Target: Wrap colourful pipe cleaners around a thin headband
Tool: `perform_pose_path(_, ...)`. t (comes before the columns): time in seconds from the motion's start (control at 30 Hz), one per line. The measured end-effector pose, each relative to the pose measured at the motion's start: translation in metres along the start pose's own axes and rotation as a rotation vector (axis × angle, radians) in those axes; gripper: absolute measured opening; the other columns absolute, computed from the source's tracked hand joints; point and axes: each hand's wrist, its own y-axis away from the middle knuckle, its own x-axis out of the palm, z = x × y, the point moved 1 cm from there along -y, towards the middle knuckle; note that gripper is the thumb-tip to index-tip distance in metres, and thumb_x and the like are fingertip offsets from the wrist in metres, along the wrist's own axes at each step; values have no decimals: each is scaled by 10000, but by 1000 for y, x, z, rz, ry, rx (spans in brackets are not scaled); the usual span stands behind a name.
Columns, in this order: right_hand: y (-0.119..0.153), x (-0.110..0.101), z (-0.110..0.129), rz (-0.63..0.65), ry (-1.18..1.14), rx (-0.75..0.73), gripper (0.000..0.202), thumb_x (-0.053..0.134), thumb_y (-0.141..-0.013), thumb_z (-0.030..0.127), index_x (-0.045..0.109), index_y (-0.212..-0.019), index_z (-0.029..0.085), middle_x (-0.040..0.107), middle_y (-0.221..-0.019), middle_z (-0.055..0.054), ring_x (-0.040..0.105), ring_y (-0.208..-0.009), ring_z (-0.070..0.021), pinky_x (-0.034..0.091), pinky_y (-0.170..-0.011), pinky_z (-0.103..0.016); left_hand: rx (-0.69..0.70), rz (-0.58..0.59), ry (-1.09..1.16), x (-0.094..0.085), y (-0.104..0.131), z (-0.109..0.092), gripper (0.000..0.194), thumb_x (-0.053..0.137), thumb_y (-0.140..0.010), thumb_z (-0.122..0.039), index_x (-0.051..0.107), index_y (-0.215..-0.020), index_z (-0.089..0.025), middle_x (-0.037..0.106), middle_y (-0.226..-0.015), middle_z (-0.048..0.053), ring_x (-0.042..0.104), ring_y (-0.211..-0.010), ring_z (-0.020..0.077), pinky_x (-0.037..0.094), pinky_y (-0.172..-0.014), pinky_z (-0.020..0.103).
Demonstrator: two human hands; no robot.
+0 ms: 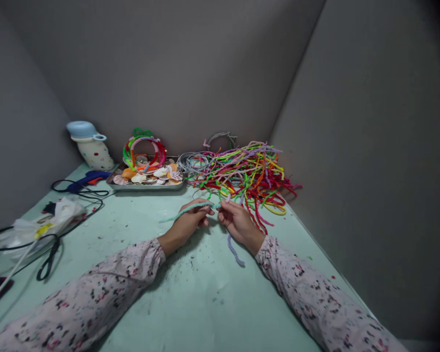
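A mint-green pipe cleaner point(185, 211) stretches between my two hands above the table. My left hand point(188, 222) pinches it near the middle, and its free end sticks out to the left over the back of the hand. The fingertips of my right hand point(240, 224) are closed on the other end, close to the left fingers. A lavender pipe cleaner point(234, 252) hangs or lies below my right hand; whether that hand also holds it is hidden. Just behind the hands spreads a heap of many-coloured pipe cleaners point(249, 168).
A metal tray point(146, 187) of seashells stands at the back, with pipe-cleaner rings point(164, 151) on it. Coiled grey wire point(196, 164) lies beside the heap. Leftward are a spotted bottle point(94, 154), a blue-handled tool point(86, 182), black cable point(47, 261) and a plastic bag point(68, 210). Grey panels enclose the table.
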Motion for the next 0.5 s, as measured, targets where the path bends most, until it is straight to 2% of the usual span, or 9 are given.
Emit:
perform_pose_path(0.17, 0, 0, -1, -2, 13, 9, 184, 717, -737, 287, 589, -764, 157, 570, -605, 28, 529, -483, -71, 391, -424, -169, 32, -12, -15, -1, -1, 1, 240, 641, -761, -323, 592, -922, -152, 667, -817, 33, 529, -506, 60, 345, -454, 179)
perform_pose_path(0.5, 1, 3, 1, 5, 31, 8, 182, 719, -725, 282, 596, -757, 152, 583, -599, 31, 530, -470, -62, 400, -425, -155, 1, -46, 40, 1, 0, 0, 264, 682, -712, -329, 598, -882, -145, 656, -722, 16, 532, -494, 67, 351, -454, 174)
